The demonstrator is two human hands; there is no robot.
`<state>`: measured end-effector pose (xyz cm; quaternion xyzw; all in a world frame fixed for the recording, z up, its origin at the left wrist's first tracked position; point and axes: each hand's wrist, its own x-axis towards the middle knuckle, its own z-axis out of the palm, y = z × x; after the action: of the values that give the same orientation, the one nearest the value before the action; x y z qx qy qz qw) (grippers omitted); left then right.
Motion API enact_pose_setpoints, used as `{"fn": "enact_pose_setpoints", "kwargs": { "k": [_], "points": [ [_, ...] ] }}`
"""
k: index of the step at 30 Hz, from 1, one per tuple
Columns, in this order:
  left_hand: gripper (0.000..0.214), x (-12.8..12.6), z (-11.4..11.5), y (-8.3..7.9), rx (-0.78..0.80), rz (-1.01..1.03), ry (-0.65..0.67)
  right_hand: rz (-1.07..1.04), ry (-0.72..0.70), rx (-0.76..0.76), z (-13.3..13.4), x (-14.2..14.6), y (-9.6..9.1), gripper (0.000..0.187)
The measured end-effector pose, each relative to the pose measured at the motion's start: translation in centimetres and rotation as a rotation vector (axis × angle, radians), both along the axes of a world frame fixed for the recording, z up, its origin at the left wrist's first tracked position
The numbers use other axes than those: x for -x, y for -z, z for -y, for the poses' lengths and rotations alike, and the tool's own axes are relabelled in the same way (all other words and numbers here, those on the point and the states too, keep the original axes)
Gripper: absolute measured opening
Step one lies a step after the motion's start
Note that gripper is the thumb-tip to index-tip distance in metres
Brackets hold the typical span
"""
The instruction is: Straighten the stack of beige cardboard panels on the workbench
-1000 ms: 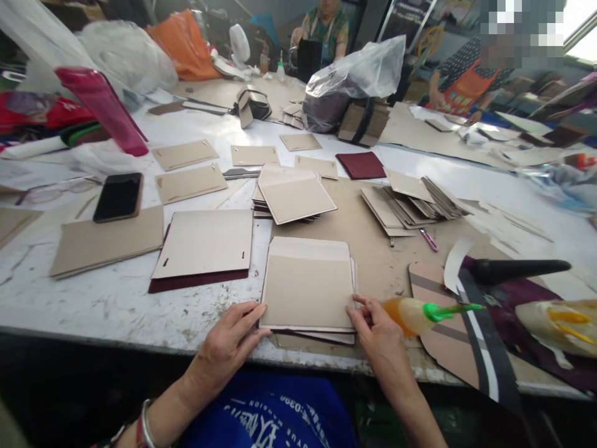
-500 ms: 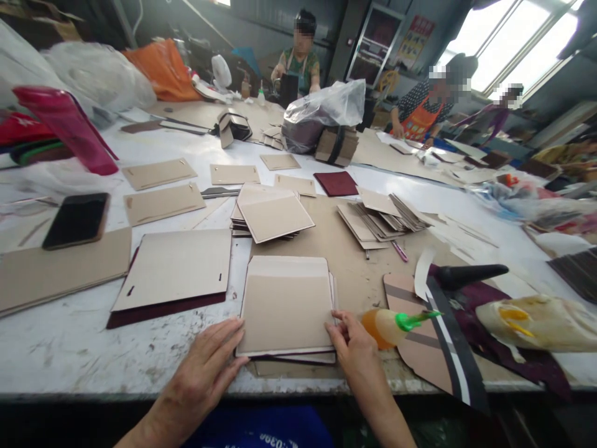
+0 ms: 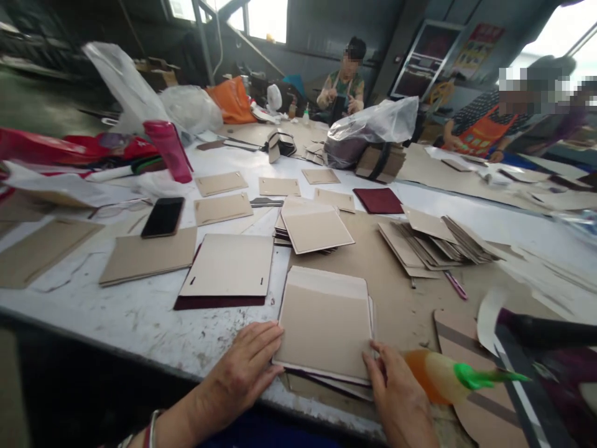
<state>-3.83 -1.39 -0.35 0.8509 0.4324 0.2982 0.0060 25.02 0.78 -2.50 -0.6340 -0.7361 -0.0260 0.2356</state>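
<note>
In front of me lies a small pile of beige panels with dark edges, like leather or board pieces; the lower ones stick out at the right and front. My left hand grips its left edge, fingers together and thumb at the front corner. At the right edge my right hand pinches the panels between thumb and fingers. Just right of that hand is a glue bottle with orange-brown contents and a green nozzle, partly blurred. A larger beige panel with two slots lies to the left on a maroon piece.
Behind the pile stands another stack of panels. More stacked pieces and a pink pen lie at the right. A phone rests on boards at left, near a pink bottle. Co-workers sit and stand across the table.
The view has swung left, so everything appears shifted right and more of the table's left side shows. Both hands stay at the edges of the panels.
</note>
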Motion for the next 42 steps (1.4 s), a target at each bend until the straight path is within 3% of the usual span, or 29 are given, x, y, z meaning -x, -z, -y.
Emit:
{"fn": "enact_pose_setpoints", "kwargs": {
  "k": [3, 7, 12, 17, 21, 30, 38, 42],
  "points": [
    [0.028, 0.0, -0.3, -0.4, 0.021, 0.000, 0.019, 0.073, -0.074, -0.015, -0.1, -0.6, 0.6, 0.043],
    [0.026, 0.1, -0.5, -0.8, 0.081, 0.034, 0.034, 0.117, 0.039, 0.035, 0.6, 0.9, -0.6, 0.046],
    [0.029, 0.3, -0.4, -0.4, 0.168, 0.056, 0.036, -0.037, 0.084, 0.056, 0.8, 2.1, -2.1, 0.052],
    [0.036, 0.5, -0.3, 0.8, 0.152, 0.036, 0.054, -0.199, 0.139, 0.090, 0.9, 1.7, -2.3, 0.040],
    [0.037, 0.5, -0.5, 1.2, 0.133, 0.024, 0.055, -0.249, 0.104, 0.108, 0.8, 1.7, -2.6, 0.030],
    [0.033, 0.3, -0.7, 0.0, 0.156, 0.028, 0.089, -0.332, 0.083, 0.122, -0.6, 1.5, -4.3, 0.025],
    [0.031, 0.0, -0.5, -1.0, 0.217, -0.002, 0.068, -0.028, -0.196, -0.079, -2.6, 3.5, -3.9, 0.039],
    [0.031, -0.2, -0.5, -1.2, 0.226, 0.007, 0.062, 0.141, -0.333, -0.050, -3.6, 5.0, -4.0, 0.048]
  ]
}}
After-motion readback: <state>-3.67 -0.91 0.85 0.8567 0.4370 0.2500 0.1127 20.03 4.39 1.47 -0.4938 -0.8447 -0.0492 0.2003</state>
